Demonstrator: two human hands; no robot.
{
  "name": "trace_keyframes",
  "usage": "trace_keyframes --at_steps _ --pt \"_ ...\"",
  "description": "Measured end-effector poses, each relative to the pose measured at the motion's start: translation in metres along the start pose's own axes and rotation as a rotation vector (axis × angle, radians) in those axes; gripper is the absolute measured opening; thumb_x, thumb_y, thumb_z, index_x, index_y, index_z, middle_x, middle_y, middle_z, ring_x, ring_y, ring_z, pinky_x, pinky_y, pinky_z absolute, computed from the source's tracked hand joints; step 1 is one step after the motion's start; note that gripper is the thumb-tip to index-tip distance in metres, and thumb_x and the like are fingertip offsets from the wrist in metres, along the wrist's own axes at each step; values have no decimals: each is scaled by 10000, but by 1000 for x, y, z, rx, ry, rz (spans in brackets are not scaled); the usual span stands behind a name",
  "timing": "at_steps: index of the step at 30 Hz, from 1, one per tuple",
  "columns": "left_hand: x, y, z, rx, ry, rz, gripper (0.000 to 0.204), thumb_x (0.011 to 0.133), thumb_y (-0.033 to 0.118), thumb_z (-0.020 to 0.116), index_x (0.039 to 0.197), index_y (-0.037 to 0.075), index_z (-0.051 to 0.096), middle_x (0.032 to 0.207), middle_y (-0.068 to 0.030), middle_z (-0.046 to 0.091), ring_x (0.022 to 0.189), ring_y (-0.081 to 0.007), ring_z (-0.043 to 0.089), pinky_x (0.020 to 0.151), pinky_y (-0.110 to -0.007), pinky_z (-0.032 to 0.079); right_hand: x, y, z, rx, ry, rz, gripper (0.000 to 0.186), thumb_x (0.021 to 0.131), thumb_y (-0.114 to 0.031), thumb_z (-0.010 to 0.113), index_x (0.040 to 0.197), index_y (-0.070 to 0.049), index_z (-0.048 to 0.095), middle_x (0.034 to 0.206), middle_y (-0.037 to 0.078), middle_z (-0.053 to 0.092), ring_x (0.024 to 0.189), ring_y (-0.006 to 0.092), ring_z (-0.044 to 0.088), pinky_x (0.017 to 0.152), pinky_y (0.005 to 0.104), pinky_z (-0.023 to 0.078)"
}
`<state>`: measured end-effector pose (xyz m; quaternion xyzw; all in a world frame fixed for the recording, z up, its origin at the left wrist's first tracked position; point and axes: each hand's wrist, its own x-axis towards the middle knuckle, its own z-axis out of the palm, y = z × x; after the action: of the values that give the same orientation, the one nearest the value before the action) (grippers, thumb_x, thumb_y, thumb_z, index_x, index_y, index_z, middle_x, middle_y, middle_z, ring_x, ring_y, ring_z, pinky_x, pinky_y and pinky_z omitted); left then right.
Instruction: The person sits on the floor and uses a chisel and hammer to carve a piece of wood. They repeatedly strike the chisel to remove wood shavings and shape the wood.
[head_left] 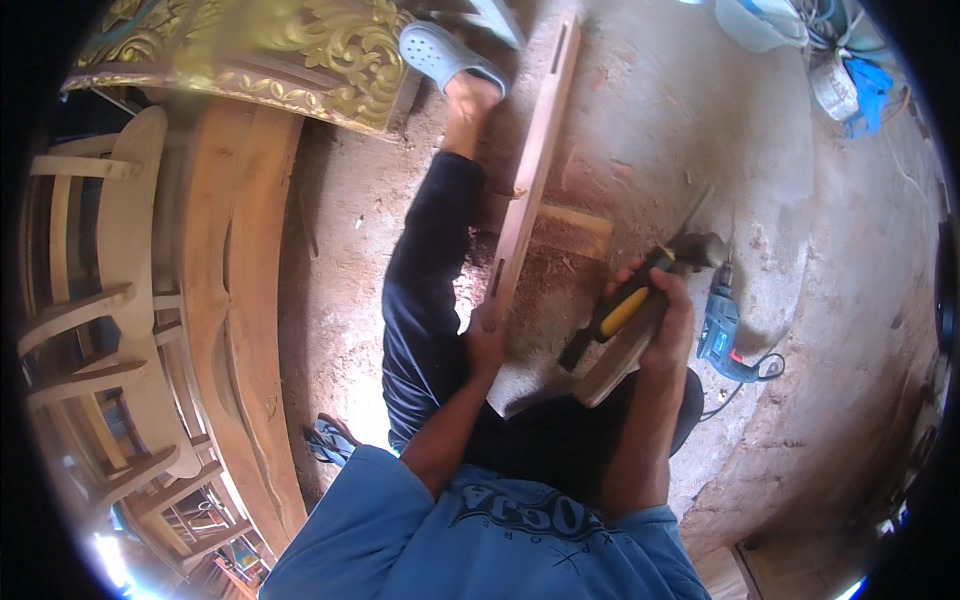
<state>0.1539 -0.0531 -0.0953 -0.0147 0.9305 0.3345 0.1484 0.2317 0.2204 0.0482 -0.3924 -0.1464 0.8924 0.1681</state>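
Observation:
My left hand [486, 345] is closed round the near end of a long wooden beam [540, 150], which has narrow slots cut in its upper face. The beam slants away from me, beside my outstretched leg, and crosses a short wooden block [575, 232] on the floor. In my right hand [672, 315] are two tools together: a chisel [625, 308] with a black and yellow handle, its thin blade pointing away, and a hammer [612, 372] with a wooden handle and a dark head. Both tools are held apart from the beam, to its right.
A blue power drill [718, 330] with its cord lies right of my right hand. Wooden chair frames [130, 230] and wide planks [235, 330] stand at left. A carved gold panel [340, 60] is at far left. Sandals [330, 440] lie behind my leg; a pale container [760, 25] sits far right.

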Motion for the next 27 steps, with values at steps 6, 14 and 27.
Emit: trace_keyframes --at_steps 6,14,27 --pt "1 -3 -2 -95 -83 -16 545 888 236 745 1349 1 573 1185 -266 685 1147 -409 663 954 -445 523 17 -9 -6 -3 11 -102 360 909 -216 573 1152 48 587 993 181 673 913 316 672 891 418 552" --pt "8 -19 -4 -317 -108 23 485 890 167 700 1325 -6 570 1173 -263 688 1124 -401 672 946 -449 519 -16 28 17 -234 -41 -17 380 895 -216 592 1157 58 616 979 190 698 878 303 689 877 408 563" --pt "12 -47 21 -272 -208 -53 440 913 130 657 1326 -2 583 1091 -212 703 1045 -354 692 903 -420 528 -72 66 93 -295 -91 -143 363 891 -213 613 1146 44 632 939 161 696 900 312 694 840 422 581"
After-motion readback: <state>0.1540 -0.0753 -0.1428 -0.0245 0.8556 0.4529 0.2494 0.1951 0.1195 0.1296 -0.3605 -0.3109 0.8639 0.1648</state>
